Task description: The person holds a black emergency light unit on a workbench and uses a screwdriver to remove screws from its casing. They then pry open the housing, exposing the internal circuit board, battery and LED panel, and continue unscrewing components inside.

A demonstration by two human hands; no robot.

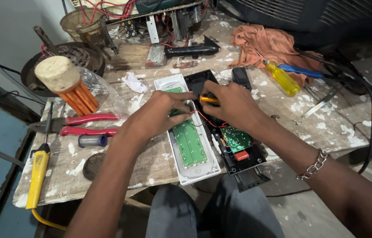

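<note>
Bench: paint-spattered wooden top (159, 163), cluttered, with a dark floor below and the person's knees under its near edge.
Right hand: right hand (234, 103) has its fingers pressed together around the orange handle of a small screwdriver (208, 99); the handle points toward the left hand, and the tip is hidden.
Left hand: left hand (159, 115) has its fingers curled, tips pinching the top of the green board (189, 141); what lies under the fingertips is hidden.
Relation: both hands meet over the far end of the opened device, fingertips almost touching; the screwdriver lies crosswise between them.
Long axis: white tray (190, 174) and black case (243, 161) lie side by side, touching, their long axes running from the person outward and slightly leftward.
Board: the green board sits inside the white tray, extending from the left hand back toward the person.
Small board: a second green board (235, 139) with an orange part sits in the black case, just below the right wrist; red wires (206, 120) run from it toward the hands.
Nearer hand: the left is on the tray, the right over the case.
Left of the hands: red pliers (87, 124), a small metal spool (92, 140), and a yellow soldering iron (37, 174) at the bench edge.
Right of the hands: a yellow screwdriver (282, 78) and a blue-handled tool on an orange rag (269, 44), well apart.
Far side: a brush, a black part and an open chassis with wires.
</note>
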